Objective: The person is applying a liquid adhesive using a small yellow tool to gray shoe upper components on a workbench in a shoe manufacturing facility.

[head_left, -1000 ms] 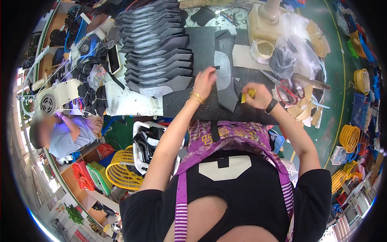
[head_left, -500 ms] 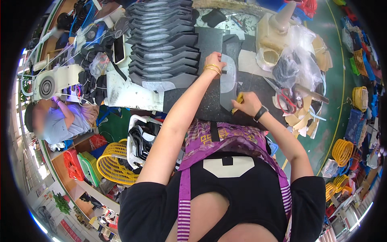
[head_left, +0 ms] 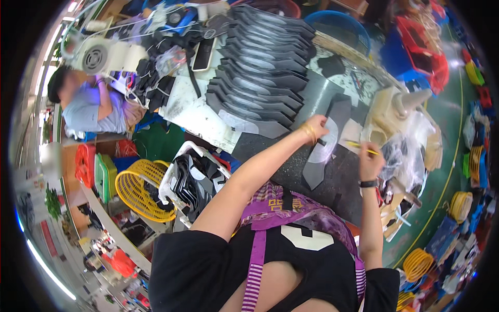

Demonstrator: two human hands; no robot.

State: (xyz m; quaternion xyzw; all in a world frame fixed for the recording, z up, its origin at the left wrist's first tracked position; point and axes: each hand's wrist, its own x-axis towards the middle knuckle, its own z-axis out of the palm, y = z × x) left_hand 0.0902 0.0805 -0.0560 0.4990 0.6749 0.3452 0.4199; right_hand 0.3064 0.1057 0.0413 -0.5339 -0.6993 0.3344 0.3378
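Observation:
A long dark grey cut piece (head_left: 339, 112) with a pale grey curved patch lies aslant on the black work mat (head_left: 275, 158). At its left edge, my left hand (head_left: 317, 126) is closed, fingers bunched and gripping the piece near the patch. My right hand (head_left: 371, 160) is raised to the right of the piece, closed around a thin yellow stick-like tool (head_left: 372, 152). The tool's tip points left, apart from the piece. Behind my left hand, a long overlapping row of similar dark grey pieces (head_left: 260, 86) shows pale patches.
On the right stand a cream plastic container (head_left: 382, 112) and clear plastic bags (head_left: 416, 135), with scissors partly hidden by my right wrist. A phone (head_left: 204, 54) lies at the back left. A white basket of black pieces (head_left: 193, 179) sits below left. Another person (head_left: 96, 104) sits at a machine.
My right hand has lifted off the piece's near end and moved away to the right with the yellow tool. My left hand stays on the piece; the whole view has turned.

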